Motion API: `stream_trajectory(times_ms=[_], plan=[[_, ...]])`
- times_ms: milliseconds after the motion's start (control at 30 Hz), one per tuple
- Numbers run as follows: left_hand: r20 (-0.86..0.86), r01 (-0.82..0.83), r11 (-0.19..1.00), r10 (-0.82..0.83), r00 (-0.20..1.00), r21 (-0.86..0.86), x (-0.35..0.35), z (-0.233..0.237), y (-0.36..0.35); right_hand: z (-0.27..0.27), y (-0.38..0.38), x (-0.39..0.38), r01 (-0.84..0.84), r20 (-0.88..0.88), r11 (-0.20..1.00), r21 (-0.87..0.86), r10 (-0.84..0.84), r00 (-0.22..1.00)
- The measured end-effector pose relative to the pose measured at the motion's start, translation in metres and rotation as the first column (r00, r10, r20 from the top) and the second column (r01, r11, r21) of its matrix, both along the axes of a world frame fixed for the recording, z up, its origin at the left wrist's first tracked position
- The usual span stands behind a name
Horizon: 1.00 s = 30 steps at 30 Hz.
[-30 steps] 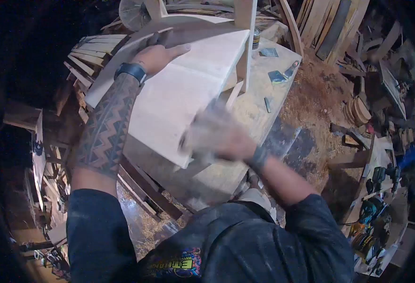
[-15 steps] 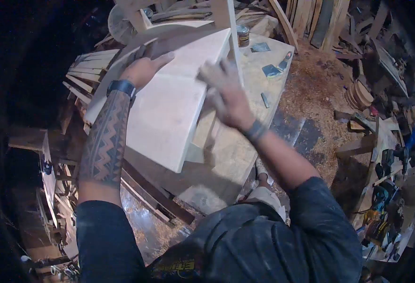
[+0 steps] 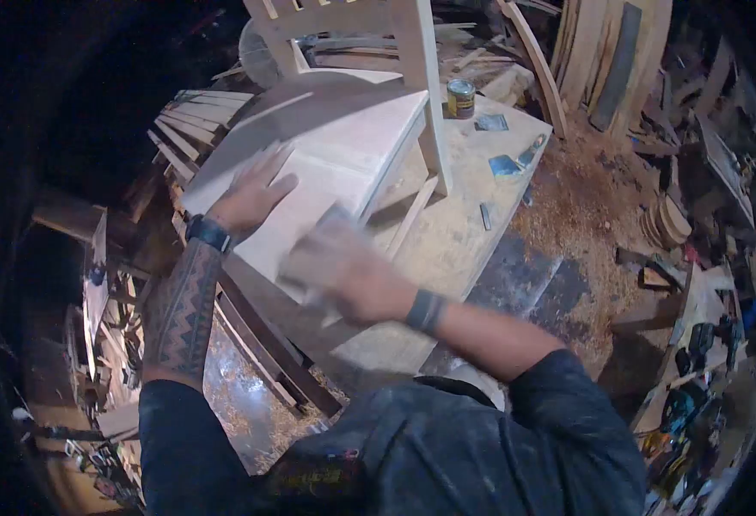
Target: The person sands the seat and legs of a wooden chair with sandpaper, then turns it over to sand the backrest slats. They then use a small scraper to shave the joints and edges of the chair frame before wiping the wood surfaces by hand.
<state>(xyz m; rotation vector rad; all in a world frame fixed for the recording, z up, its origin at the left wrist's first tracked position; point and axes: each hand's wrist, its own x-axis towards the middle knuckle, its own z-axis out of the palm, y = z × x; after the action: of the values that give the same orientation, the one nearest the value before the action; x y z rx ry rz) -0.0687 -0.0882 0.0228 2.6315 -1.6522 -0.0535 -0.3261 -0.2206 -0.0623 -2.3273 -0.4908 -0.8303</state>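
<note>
A pale, unpainted wooden chair stands on the workbench [image 3: 455,258], its flat seat [image 3: 335,129] facing me and its slatted back [image 3: 412,43] at the far side. My left hand [image 3: 253,193] lies on the left part of the seat with its fingers stretched out. Over the near right edge of the seat, my right hand [image 3: 352,275] is smeared by motion. Its fingers press a flat greyish piece, seemingly sandpaper [image 3: 336,225], against the wood; its outline is blurred.
A small can [image 3: 461,99] stands on the bench beyond the chair, near dark scraps [image 3: 505,165] and a small dark strip [image 3: 485,217]. Sawdust [image 3: 575,206] covers the floor at right. Wood pieces [image 3: 193,125] are stacked at left; tools [image 3: 683,404] crowd another bench at right.
My right hand has swept from the seat's far right edge toward its near edge. My left hand has moved slightly down and now lies flatter. The view has shifted, showing more of the chair back.
</note>
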Motion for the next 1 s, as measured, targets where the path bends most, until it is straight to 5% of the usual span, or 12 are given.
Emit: stream_trajectory(times_ms=[100,200,267,367,500,633,667,733,800,867,967,1000], plan=[[-0.011,-0.08,0.997,0.079,0.997,-0.021,-0.022,0.006,0.024,0.003,-0.001,-0.007,-0.232,0.087,0.962,-0.144,0.246,0.965],[-0.047,-0.131,0.991,0.13,0.99,-0.032,-0.049,0.008,0.041,0.033,-0.104,0.009,0.082,-0.158,0.994,-0.079,-0.094,0.983],[-0.027,-0.193,0.976,0.191,0.981,-0.101,-0.064,0.002,0.045,0.003,-0.126,0.027,0.179,0.108,0.98,0.084,-0.187,0.976],[-0.071,-0.23,0.944,0.219,0.973,-0.235,-0.059,-0.01,0.042,0.003,-0.043,0.0,-0.002,0.015,0.998,0.064,0.001,1.0],[-0.119,-0.258,0.918,0.232,0.965,-0.302,-0.061,-0.003,0.035,0.005,0.02,-0.017,-0.277,0.218,0.951,-0.14,0.303,0.928],[-0.061,-0.264,0.92,0.257,0.964,-0.29,-0.063,-0.003,0.033,0.019,-0.12,0.021,-0.087,0.115,0.996,0.019,0.084,0.99],[-0.076,-0.268,0.917,0.257,0.963,-0.296,-0.064,-0.002,0.031,0.003,-0.142,0.037,0.19,0.34,0.981,-0.026,-0.17,0.925],[-0.106,-0.291,0.907,0.271,0.957,-0.306,-0.067,-0.001,0.03,-0.015,-0.118,0.048,0.336,0.336,0.935,0.114,-0.354,0.873],[-0.111,-0.299,0.904,0.278,0.954,-0.306,-0.068,0.001,0.031,0.021,-0.043,0.009,0.18,-0.154,0.982,0.051,-0.17,0.973],[-0.118,-0.294,0.905,0.27,0.956,-0.309,-0.07,0.001,0.028,0.001,0.027,-0.014,0.018,0.178,0.984,0.178,-0.05,0.983],[-0.13,-0.277,0.908,0.248,0.96,-0.313,-0.068,0.002,0.028,-0.006,-0.003,-0.012,-0.314,0.148,0.948,-0.046,0.317,0.937],[-0.139,-0.278,0.906,0.245,0.959,-0.319,-0.067,0.001,0.028,-0.013,-0.036,0.003,-0.259,0.098,0.961,-0.102,0.269,0.958]])
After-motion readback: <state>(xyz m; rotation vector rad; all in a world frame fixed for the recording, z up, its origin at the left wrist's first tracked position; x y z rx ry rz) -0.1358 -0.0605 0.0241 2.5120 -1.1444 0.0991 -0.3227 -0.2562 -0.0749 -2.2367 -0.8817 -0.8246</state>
